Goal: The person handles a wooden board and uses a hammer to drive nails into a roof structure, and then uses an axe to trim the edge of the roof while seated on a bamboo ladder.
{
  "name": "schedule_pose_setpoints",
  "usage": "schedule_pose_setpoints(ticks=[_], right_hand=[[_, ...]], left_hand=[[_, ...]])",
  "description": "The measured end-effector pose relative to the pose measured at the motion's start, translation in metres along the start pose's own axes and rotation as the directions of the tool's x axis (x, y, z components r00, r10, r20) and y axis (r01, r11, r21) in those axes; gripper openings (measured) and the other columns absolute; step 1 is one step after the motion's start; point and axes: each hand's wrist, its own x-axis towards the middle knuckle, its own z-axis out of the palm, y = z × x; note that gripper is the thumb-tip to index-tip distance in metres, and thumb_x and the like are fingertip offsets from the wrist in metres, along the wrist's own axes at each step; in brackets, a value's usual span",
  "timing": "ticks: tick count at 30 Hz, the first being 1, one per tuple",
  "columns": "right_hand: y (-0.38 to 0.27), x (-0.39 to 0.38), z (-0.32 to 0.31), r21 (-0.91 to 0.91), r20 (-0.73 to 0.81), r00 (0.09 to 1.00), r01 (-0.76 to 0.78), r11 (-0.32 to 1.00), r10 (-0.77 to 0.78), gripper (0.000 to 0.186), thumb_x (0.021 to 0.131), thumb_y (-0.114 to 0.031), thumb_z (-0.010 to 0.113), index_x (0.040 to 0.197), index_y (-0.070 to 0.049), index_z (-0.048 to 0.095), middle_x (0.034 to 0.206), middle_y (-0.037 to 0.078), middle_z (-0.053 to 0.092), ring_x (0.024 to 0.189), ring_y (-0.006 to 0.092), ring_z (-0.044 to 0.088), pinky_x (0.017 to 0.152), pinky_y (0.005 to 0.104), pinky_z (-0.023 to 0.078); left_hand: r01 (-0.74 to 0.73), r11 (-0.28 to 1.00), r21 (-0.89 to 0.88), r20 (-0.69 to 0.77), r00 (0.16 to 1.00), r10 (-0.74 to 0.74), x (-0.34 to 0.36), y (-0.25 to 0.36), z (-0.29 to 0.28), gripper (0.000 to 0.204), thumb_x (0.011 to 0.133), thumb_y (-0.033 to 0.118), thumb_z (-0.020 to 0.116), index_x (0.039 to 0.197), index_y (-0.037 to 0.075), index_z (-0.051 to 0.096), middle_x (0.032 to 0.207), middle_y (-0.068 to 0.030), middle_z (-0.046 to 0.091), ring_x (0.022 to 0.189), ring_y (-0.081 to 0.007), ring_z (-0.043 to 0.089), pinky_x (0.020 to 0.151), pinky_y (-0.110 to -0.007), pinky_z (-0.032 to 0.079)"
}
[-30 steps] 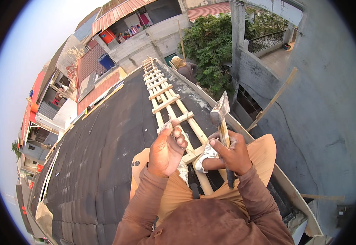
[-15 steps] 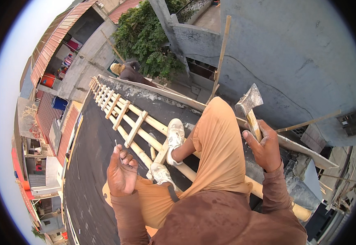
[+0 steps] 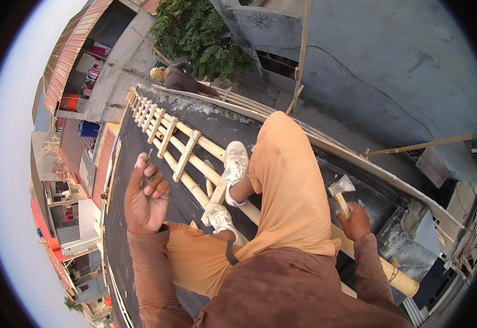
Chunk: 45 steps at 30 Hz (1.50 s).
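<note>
Seated on the dark roof, the left hand (image 3: pixel 146 199) pinches a thin metal nail (image 3: pixel 147 158) while the right hand (image 3: pixel 354 223) grips a wooden-handled steel hammer (image 3: pixel 339 192) (head up), so nailing the bamboo ladder (image 3: pixel 181 156) looks next.

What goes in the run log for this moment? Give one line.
left hand: raised, pinching nail | right hand: gripping hammer | seated on bamboo ladder laid on dark roof

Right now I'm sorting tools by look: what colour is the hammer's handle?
Pale wood, seen in the head view: the hammer, grey-headed, is gripped by the right hand.
</note>
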Motion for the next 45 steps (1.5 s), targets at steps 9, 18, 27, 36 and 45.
schedule_pose_setpoints(ticks=[9,18,27,36,45], right_hand=[[0.015,-0.002,0.043,-0.094,0.03,0.999,0.028,0.995,-0.025,0.044,0.086,-0.032,0.077,0.114,0.0,0.066,0.119,0.022,0.065,0.106,0.0436,0.065,0.088,0.0512,0.054],[0.036,-0.04,0.053,-0.211,-0.102,0.995,-0.005,0.977,-0.017,0.037,0.086,-0.03,0.074,0.105,-0.001,0.059,0.107,0.022,0.065,0.102,0.0456,0.062,0.085,0.0535,0.051],[0.1,-0.068,0.083,-0.345,-0.247,0.969,-0.064,0.936,-0.025,0.041,0.09,-0.037,0.071,0.101,-0.001,0.053,0.1,0.02,0.061,0.097,0.0439,0.06,0.082,0.0515,0.046],[0.124,-0.066,0.093,-0.286,-0.245,0.969,-0.049,0.957,-0.023,0.044,0.087,-0.04,0.071,0.095,-0.002,0.049,0.095,0.02,0.059,0.095,0.0437,0.059,0.082,0.0509,0.044],[0.106,-0.066,0.094,-0.317,-0.262,0.965,-0.079,0.945,-0.007,0.04,0.085,-0.038,0.069,0.094,-0.004,0.051,0.092,0.017,0.058,0.095,0.04,0.06,0.085,0.0493,0.044]], left_hand=[[-0.072,0.986,0.152,-0.01,0.997,0.075,0.034,0.033,0.026,0.042,0.096,0.007,0.059,0.135,-0.008,0.052,0.102,-0.0061,0.063,0.068,-0.005,0.046,0.059,-0.021,0.039],[0.017,0.924,0.382,-0.067,0.998,0.009,0.077,0.019,0.013,0.037,0.102,0.02,0.066,0.129,-0.004,0.057,0.093,0.0017,0.053,0.067,-0.0008,0.043,0.055,-0.017,0.035],[0.033,0.841,0.54,0.036,0.997,-0.062,0.127,-0.001,-0.002,0.032,0.098,0.029,0.073,0.112,0.001,0.067,0.082,0.0061,0.047,0.059,-0.0002,0.038,0.052,-0.017,0.03],[0.064,0.761,0.646,-0.028,0.998,-0.06,0.135,-0.002,-0.029,0.033,0.097,0.035,0.072,0.109,0.005,0.069,0.082,0.0075,0.043,0.06,-0.0013,0.035,0.053,-0.02,0.029],[0.099,0.744,0.661,-0.119,0.993,-0.027,0.165,-0.011,-0.031,0.026,0.099,0.033,0.07,0.107,0.008,0.071,0.079,0.009,0.042,0.057,-0.0016,0.032,0.052,-0.02,0.028]])
